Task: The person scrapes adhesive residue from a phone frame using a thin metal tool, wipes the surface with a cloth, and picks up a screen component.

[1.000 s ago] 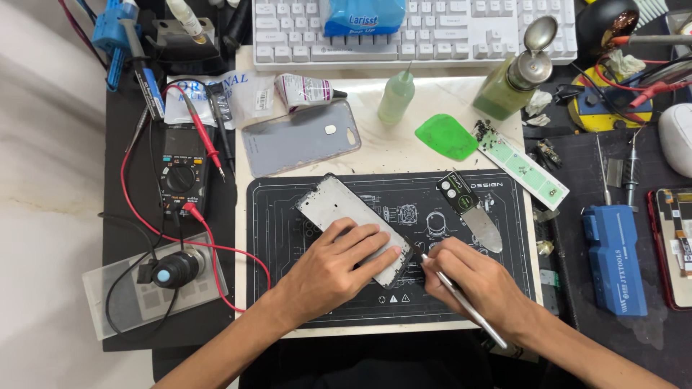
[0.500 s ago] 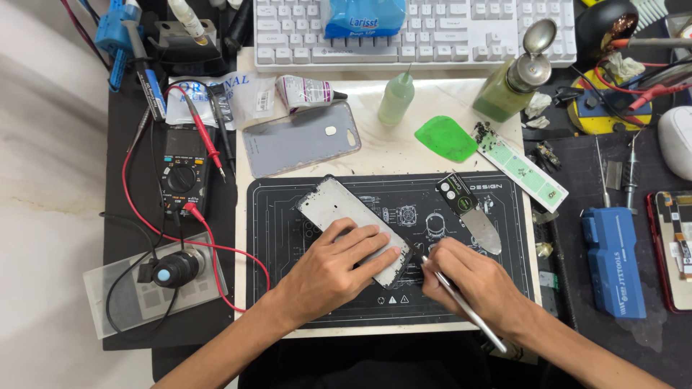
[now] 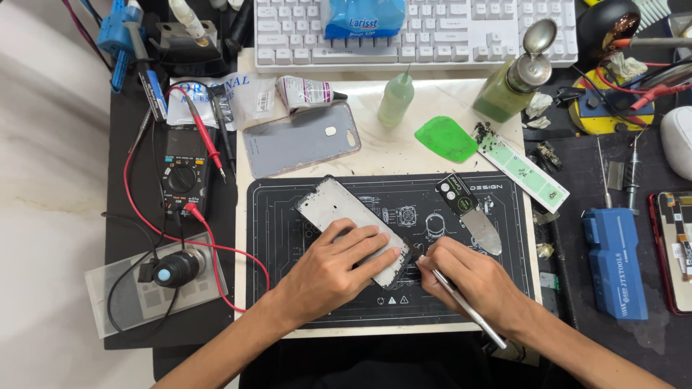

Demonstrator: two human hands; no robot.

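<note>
Black work mat (image 3: pixel 288 288) on the pale tabletop (image 3: pixel 404 155) carries a phone frame (image 3: pixel 339 209), lying aslant near the mat's middle. The left hand (image 3: pixel 335 263) lies flat on the frame's lower end, fingers spread and pressing, not closed around it. The right hand (image 3: pixel 468 277), just right of the frame's lower corner, pinches a thin metal tool (image 3: pixel 468 311) in a shut grip, its tip at that corner. A metal spatula (image 3: pixel 476 220) lies on the mat's right part; a grey phone back cover (image 3: pixel 299 140) lies just above the mat.
</note>
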